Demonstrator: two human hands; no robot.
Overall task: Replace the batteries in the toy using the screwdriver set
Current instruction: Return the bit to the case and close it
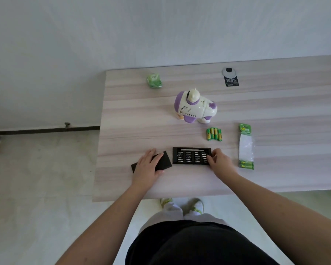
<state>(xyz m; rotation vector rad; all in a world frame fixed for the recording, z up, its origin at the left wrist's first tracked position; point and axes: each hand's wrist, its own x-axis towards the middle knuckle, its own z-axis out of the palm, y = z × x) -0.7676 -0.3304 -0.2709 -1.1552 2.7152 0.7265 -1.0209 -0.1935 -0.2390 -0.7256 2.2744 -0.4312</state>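
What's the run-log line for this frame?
stage: bit pick | left hand: on case lid | right hand: at bit tray | toy: untouched

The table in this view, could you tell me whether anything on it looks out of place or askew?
Only small things. The black lid of the bit tray lies skewed under the left hand. The torn battery pack has its clear blister empty, with four batteries loose beside the toy.

Toy point(195, 106): white and purple plastic figure, standing mid-desk, towards the far edge.
Batteries point(214, 134): four loose green-and-yellow cells, side by side, just nearer than the toy.
Screwdriver set point(189, 156): black open tray, rows of bits showing (types too small to tell), near the front edge; its black cover point(161, 162) lies beside it, leftward.
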